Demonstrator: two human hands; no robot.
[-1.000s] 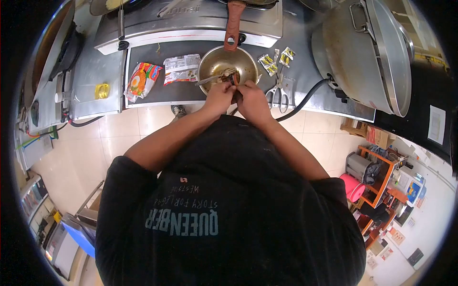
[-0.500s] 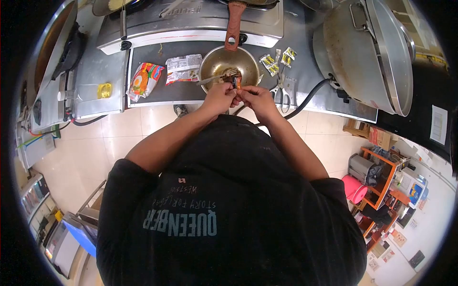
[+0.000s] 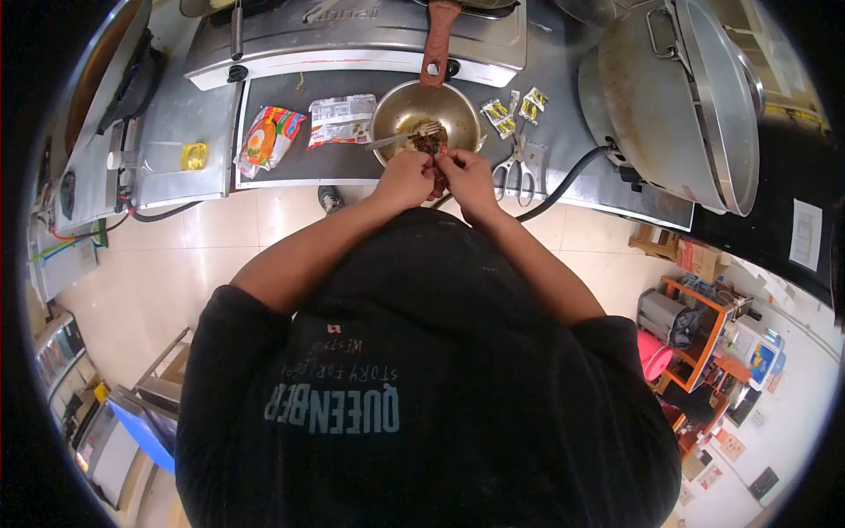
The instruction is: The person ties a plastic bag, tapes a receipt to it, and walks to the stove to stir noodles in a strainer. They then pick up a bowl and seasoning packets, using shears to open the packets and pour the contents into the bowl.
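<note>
Over the near rim of a metal bowl (image 3: 387,114), my left hand (image 3: 407,179) and my right hand (image 3: 468,183) meet with fingertips pinched together. Between them is a small seasoning sachet (image 3: 441,150), dark with a reddish part, mostly hidden by the fingers. Inside the bowl a fork (image 3: 396,140) leans against the left rim, its tines in a dark brown seasoning (image 3: 426,143). Scissors (image 3: 518,167) lie right of my right hand, beside several small yellow-and-black sachets (image 3: 500,119).
Left of the bowl lie a colourful noodle packet (image 3: 269,139) and a silver-backed packet (image 3: 341,120). Behind stands a gas stove (image 3: 370,53) with a wooden-handled pan (image 3: 438,40). A large metal pot (image 3: 647,106) and a black hose (image 3: 563,187) are at right; a bottle of yellow oil (image 3: 193,157) lies left.
My fingers have shifted slightly and the orange sachet is now more covered by them. More dark brown seasoning shows in the bowl by the fork tines.
</note>
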